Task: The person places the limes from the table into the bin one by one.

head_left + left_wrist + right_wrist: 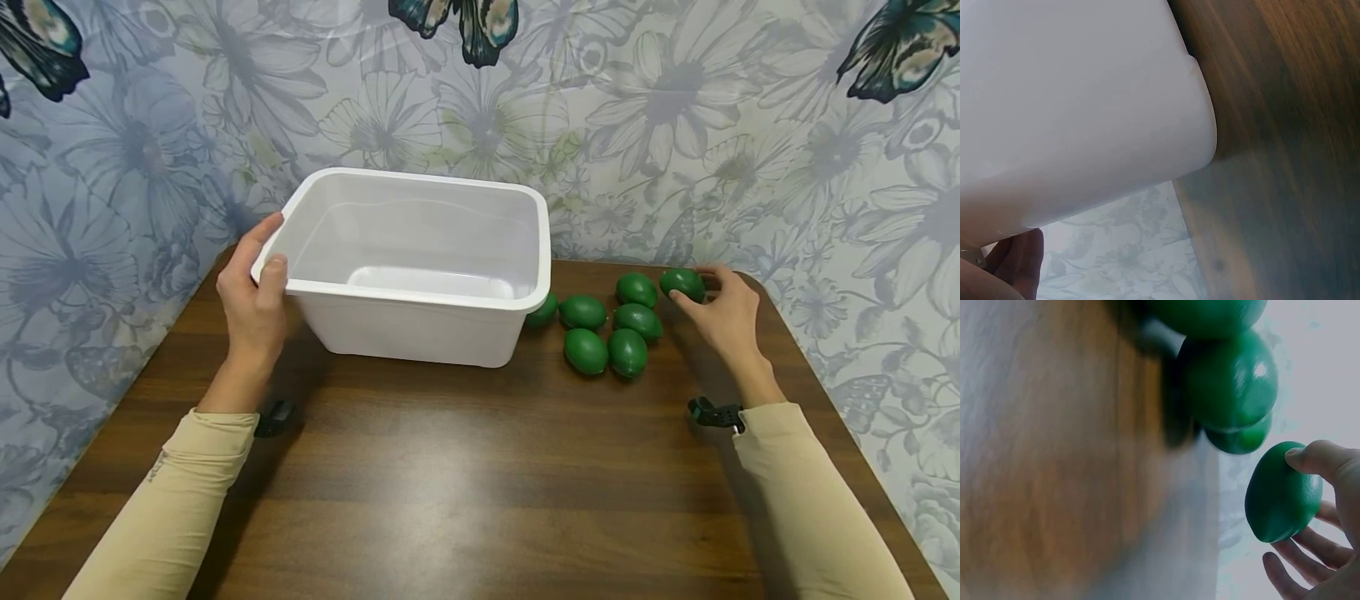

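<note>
A white plastic tub (pixel 420 329) stands at the back of the table, its inside showing bare. My left hand (pixel 255 292) grips the tub's left end, thumb over the rim and fingers along the outside. In the left wrist view, the tub's wall (pixel 1085 100) fills much of the picture, with fingertips (pixel 1025 256) at its edge. My right hand (pixel 723 312) pinches a smooth green oval fruit (pixel 682 285) between thumb and fingers. The right wrist view shows this fruit (pixel 1282 494) with a slightly pointed end. Several matching green fruits (pixel 585 352) lie grouped between the tub and this hand.
The brown wooden table (pixel 480 483) has rounded back corners and meets a flower-patterned wall (pixel 660 108). One green fruit (pixel 543 311) is partly hidden behind the tub's right corner. Dark straps with small devices (pixel 716 414) sit at both wrists.
</note>
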The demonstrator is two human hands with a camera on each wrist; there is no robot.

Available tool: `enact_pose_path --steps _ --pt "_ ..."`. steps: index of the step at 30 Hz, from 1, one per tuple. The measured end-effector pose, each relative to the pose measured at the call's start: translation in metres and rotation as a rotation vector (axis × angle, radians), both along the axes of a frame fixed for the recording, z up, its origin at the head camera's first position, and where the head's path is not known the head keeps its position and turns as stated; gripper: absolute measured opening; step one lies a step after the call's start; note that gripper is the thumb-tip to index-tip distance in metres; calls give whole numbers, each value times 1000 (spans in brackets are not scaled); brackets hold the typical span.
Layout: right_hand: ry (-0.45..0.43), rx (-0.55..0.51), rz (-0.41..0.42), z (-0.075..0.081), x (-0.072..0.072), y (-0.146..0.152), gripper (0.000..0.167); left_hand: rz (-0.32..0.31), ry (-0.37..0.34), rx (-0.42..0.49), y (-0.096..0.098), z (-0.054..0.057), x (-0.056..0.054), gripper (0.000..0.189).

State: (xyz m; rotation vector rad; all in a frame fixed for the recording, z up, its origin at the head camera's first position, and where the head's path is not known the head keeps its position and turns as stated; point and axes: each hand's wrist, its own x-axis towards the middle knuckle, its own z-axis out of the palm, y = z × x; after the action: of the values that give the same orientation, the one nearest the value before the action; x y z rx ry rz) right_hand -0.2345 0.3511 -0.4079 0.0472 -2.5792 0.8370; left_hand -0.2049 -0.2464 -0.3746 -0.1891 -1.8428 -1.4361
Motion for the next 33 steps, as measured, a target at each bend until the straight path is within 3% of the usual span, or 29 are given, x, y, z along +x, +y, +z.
enact_pose_path --steps 9,26,33 --pt "39 -23 26 15 -3 -18 53 -4 40 -26 -2 -4 -5 55" --pt "132 -47 159 54 -6 -67 48 23 37 -4 1 -6 -8 57" --pt "144 -30 197 60 -8 -82 49 23 35 10 1 -7 -9 57"
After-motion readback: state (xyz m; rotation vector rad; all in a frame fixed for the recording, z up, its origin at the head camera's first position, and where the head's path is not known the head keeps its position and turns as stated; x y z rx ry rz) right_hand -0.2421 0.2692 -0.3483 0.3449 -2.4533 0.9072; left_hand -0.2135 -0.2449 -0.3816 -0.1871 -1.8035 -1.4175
